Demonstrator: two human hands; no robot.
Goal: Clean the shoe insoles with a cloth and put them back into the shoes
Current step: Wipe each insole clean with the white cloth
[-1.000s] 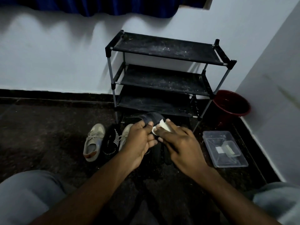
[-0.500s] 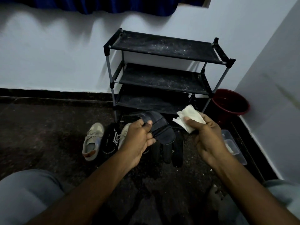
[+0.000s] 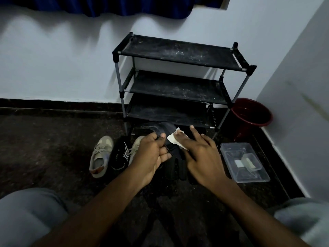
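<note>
My left hand grips a dark insole above the floor, thumb on top of it. My right hand lies flat over the insole and presses a white cloth onto it with straight fingers; most of the cloth is hidden under the palm. Under my hands stand dark shoes, only partly visible. A beige sneaker lies to the left, beside a black sock or insole with white stripes. A second beige sneaker shows behind my left hand.
A black three-tier shoe rack stands against the white wall. A red bucket sits in the corner at the right. A clear plastic tray holding a small container lies on the dark floor. My knees frame the bottom corners.
My right hand, which had lifted the cloth off to the right half a second ago, has come back down onto the insole. My left hand keeps its hold.
</note>
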